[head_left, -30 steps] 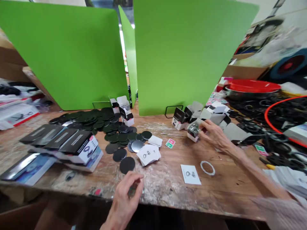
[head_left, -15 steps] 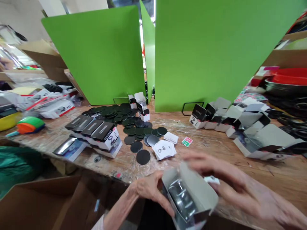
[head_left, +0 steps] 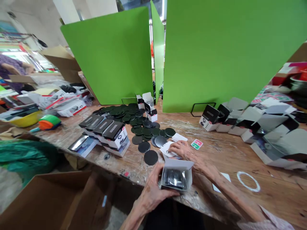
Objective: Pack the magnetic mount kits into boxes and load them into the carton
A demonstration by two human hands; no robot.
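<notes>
My left hand [head_left: 153, 191] is wrapped round an open box [head_left: 176, 177] at the table's front edge; a dark item in clear plastic shows inside it. My right hand [head_left: 183, 151] reaches past the box, its fingertips on a pile of white printed cards [head_left: 166, 149]. Whether it grips a card cannot be made out. Just left of the cards lie many black discs [head_left: 151, 157]. A red and green card [head_left: 197, 144] rests to their right.
Closed boxes [head_left: 115, 131] are stacked at the left, open boxes [head_left: 211, 118] stand in a row at the right. Green panels [head_left: 115, 57] rise behind. A cardboard carton [head_left: 48, 198] sits below the front edge; a white ring [head_left: 248, 181] lies at the right. A person [head_left: 14, 68] is far left.
My right hand has left the box flap and moved forward and left onto the cards. The box in my left hand has turned and moved up and left. The view has shifted left.
</notes>
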